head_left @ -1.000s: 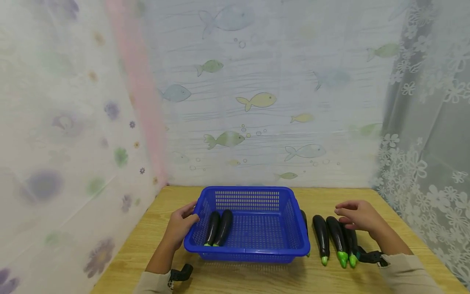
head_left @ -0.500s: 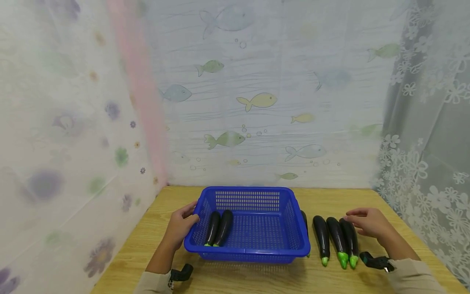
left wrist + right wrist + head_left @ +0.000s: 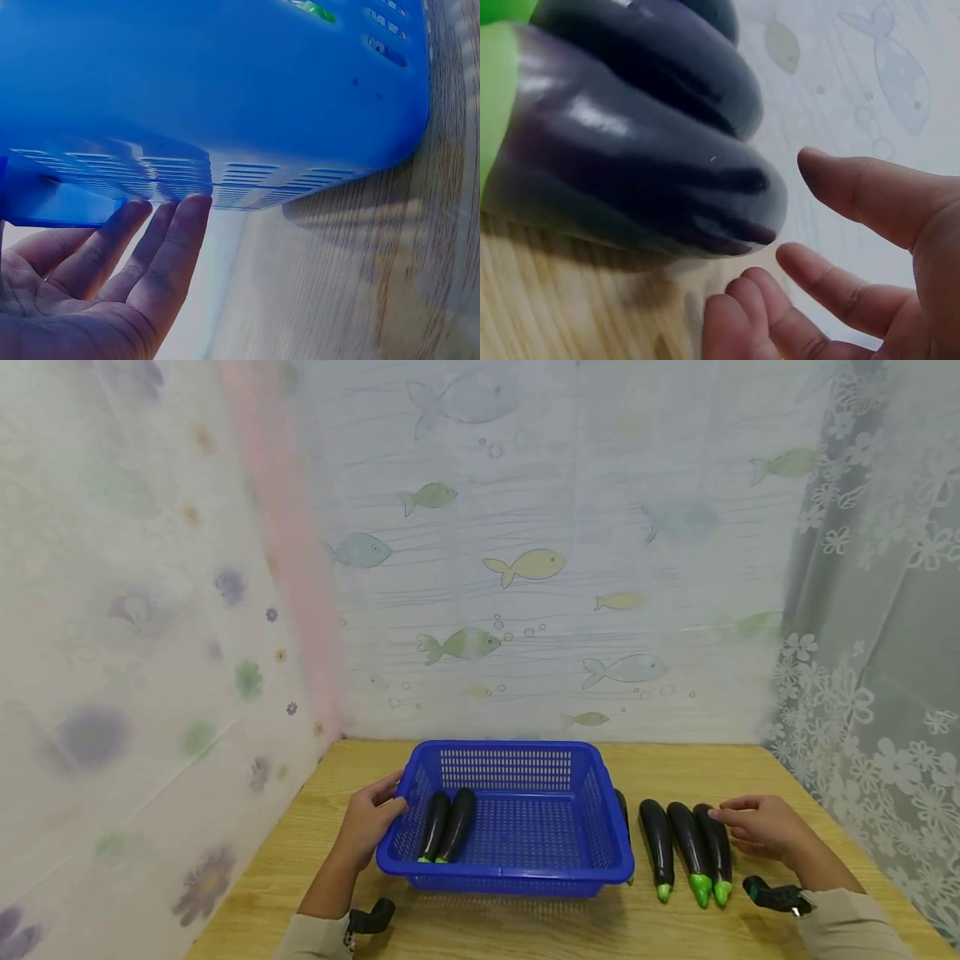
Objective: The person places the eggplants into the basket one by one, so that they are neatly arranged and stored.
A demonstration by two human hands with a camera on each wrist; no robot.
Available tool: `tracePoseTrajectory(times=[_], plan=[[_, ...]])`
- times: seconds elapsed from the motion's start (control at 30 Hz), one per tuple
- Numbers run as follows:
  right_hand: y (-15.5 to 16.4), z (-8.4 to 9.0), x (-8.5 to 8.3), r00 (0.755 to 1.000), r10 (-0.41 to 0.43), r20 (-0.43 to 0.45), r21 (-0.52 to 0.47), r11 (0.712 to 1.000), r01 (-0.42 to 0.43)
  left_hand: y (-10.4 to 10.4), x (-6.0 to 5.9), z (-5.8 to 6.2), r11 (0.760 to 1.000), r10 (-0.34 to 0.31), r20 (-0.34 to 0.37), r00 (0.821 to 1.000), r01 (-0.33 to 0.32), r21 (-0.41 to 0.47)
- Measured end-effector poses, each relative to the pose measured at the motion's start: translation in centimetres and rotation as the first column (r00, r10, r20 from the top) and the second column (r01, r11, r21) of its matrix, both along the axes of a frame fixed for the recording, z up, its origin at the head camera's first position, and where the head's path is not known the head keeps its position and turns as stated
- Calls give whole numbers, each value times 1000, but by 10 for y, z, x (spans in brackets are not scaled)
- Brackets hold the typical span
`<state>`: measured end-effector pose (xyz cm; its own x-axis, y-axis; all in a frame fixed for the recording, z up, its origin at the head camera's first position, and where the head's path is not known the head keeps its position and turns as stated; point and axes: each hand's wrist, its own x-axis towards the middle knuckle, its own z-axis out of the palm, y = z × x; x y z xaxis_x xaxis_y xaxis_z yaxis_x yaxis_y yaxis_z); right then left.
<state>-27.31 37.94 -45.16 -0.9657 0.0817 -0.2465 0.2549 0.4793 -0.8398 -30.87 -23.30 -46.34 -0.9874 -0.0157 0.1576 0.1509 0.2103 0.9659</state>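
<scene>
A blue plastic basket (image 3: 504, 870) stands on the table, with two dark eggplants (image 3: 456, 827) lying side by side in its left part. My left hand (image 3: 369, 818) holds the basket's left rim, thumb over the edge; in the left wrist view its fingers (image 3: 176, 244) meet the slotted outer wall. To the right lie three eggplants in a row, green stem ends toward me. My right hand (image 3: 765, 827) is beside the rightmost eggplant (image 3: 714, 852). The right wrist view shows its thumb and fingers spread around the rounded tip of that eggplant (image 3: 645, 172), gripping nothing.
Another eggplant (image 3: 622, 810) shows partly behind the basket's right side. The wooden table (image 3: 525, 931) meets a fish-print curtain (image 3: 525, 693) at the back. A flowered curtain (image 3: 187, 735) hangs along the left, a lace one (image 3: 840, 710) along the right.
My right hand has drawn right and slightly toward me, from above the rightmost eggplants to beside the rightmost one. The left hand and the basket have stayed put.
</scene>
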Motion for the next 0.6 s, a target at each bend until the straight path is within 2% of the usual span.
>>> tracePoseTrajectory(times=[0.27,0.6], plan=[[0,-7,-2,999,-4,52,-97,995,9,0,-1,1,1000,-1,6,1000,1,-1],[-4,-8,-3,999,-5,54,-120,993,12,0,1,1,1000,0,4,1000,0,-4]])
